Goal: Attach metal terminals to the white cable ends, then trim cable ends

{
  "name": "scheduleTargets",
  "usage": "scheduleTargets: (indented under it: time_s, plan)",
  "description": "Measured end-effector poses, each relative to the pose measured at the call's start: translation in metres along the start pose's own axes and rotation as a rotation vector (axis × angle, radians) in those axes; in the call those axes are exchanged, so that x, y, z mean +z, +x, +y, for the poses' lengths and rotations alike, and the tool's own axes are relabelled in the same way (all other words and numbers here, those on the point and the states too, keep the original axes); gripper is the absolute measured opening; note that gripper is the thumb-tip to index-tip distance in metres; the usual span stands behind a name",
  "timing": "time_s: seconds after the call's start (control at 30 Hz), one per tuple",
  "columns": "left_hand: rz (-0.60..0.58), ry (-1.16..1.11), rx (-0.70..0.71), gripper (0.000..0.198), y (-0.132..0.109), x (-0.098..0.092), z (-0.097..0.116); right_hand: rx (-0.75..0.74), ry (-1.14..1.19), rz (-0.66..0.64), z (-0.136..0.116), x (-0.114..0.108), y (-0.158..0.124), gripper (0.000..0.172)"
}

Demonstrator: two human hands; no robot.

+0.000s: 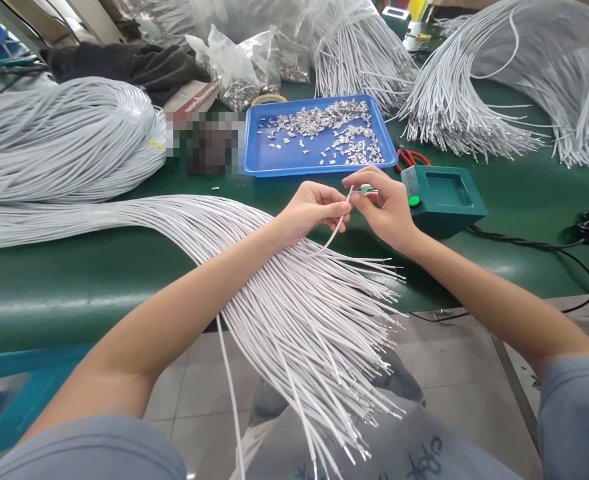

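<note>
My left hand [317, 212] pinches a single white wire [335, 230] close to its upper end, between thumb and fingers. Right at that end, my right hand [385, 205] has its thumb and fingertips closed together; whatever small piece they hold is too hidden to name. The held wire rises out of a big bundle of white wires [294, 287], which lies under my left forearm. The bundle's cut ends fan out over the table's front edge and onto my lap. Beyond both hands stands a blue tray [274, 160] with many small metal terminals [324, 120] scattered in it.
A green box-shaped device [447, 213] with a green button sits right of my right hand, its black cable [539, 247] trailing right. Coiled wire bundles [64, 140] lie left, others [464, 100] back right. Plastic bags of metal parts [241, 80] stand behind the tray on the green table [99, 287].
</note>
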State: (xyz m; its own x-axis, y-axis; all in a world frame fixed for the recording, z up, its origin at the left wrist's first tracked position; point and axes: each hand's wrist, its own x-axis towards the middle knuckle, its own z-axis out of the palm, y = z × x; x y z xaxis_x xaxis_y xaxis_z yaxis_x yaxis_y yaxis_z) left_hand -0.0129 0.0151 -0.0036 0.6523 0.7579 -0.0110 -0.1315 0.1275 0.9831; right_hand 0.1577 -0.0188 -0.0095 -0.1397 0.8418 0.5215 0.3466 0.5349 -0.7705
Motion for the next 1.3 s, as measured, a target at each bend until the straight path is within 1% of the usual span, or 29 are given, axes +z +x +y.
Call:
scheduleTargets:
  time_s: [0.17, 0.27, 0.33, 0.4, 0.47, 0.53, 0.6, 0.67, 0.7, 0.73, 0.8, 0.83, 0.9, 0.93, 0.97, 1.0, 1.07, 1.13, 1.2, 1.23, 1.27, 1.3]
  plan:
    - [0.006, -0.015, 0.013, 0.045, 0.000, 0.000, 0.000, -0.123, -0.124, 0.104, 0.002, 0.000, -0.001, 0.015]
    - [-0.002, -0.022, 0.020, 0.043, 0.001, 0.000, 0.000, -0.207, -0.172, 0.166, 0.005, 0.001, -0.001, 0.012]
    - [-0.004, -0.032, 0.028, 0.042, 0.001, 0.000, 0.000, -0.237, -0.224, 0.191, 0.006, 0.001, -0.001, 0.008]
    - [-0.002, -0.035, 0.031, 0.042, 0.000, -0.001, 0.001, -0.241, -0.287, 0.195, 0.006, 0.002, -0.001, 0.008]
    - [-0.005, -0.028, 0.033, 0.043, 0.000, -0.001, 0.001, -0.229, -0.331, 0.182, 0.006, 0.002, -0.001, 0.011]
    - [-0.013, -0.005, 0.045, 0.044, 0.000, -0.001, 0.000, -0.220, -0.333, 0.160, 0.006, 0.003, -0.001, 0.014]
    - [-0.016, 0.054, 0.080, 0.044, 0.001, -0.001, -0.002, -0.199, -0.287, 0.124, 0.004, 0.004, -0.001, 0.015]
    - [0.028, 0.183, 0.176, 0.041, 0.002, 0.000, -0.006, -0.113, -0.188, 0.072, 0.001, 0.004, 0.000, 0.014]
    - [0.078, 0.282, 0.245, 0.036, 0.001, 0.000, -0.008, -0.035, -0.116, 0.042, -0.001, 0.004, 0.001, 0.014]
    - [0.143, 0.401, 0.324, 0.030, 0.001, 0.000, -0.009, 0.067, -0.025, 0.007, -0.004, 0.004, 0.002, 0.014]
    - [0.271, 0.662, 0.464, 0.016, -0.002, -0.002, -0.010, 0.319, 0.221, -0.087, -0.011, 0.002, 0.004, 0.016]
    - [0.317, 0.782, 0.512, 0.014, -0.003, -0.003, -0.009, 0.452, 0.364, -0.148, -0.015, 0.001, 0.005, 0.016]
    - [0.362, 0.954, 0.559, 0.017, -0.004, -0.005, -0.007, 0.680, 0.631, -0.257, -0.021, 0.000, 0.006, 0.015]
    - [0.375, 0.994, 0.565, 0.019, -0.004, -0.006, -0.007, 0.757, 0.728, -0.293, -0.023, 0.000, 0.006, 0.014]
    - [0.392, 1.002, 0.561, 0.019, -0.004, -0.005, -0.006, 0.803, 0.788, -0.306, -0.024, 0.001, 0.006, 0.014]
    - [0.416, 0.976, 0.548, 0.018, -0.002, -0.005, -0.006, 0.818, 0.810, -0.297, -0.024, 0.002, 0.006, 0.015]
    - [0.462, 0.822, 0.483, 0.016, 0.002, -0.002, -0.007, 0.766, 0.751, -0.210, -0.021, 0.005, 0.004, 0.018]
    - [0.474, 0.578, 0.359, 0.012, 0.006, 0.001, -0.008, 0.630, 0.565, -0.037, -0.019, 0.005, 0.004, 0.015]
    - [0.451, 0.354, 0.217, 0.010, 0.009, 0.004, -0.008, 0.413, 0.277, 0.160, -0.019, -0.001, 0.005, 0.008]
    - [0.438, 0.277, 0.147, 0.009, 0.009, 0.005, -0.007, 0.296, 0.106, 0.230, -0.021, -0.006, 0.008, 0.007]
    - [0.426, 0.227, 0.084, 0.006, 0.009, 0.005, -0.006, 0.194, -0.076, 0.268, -0.023, -0.013, 0.010, 0.008]
    - [0.417, 0.199, 0.031, 0.003, 0.009, 0.005, -0.006, 0.122, -0.259, 0.270, -0.026, -0.021, 0.014, 0.009]
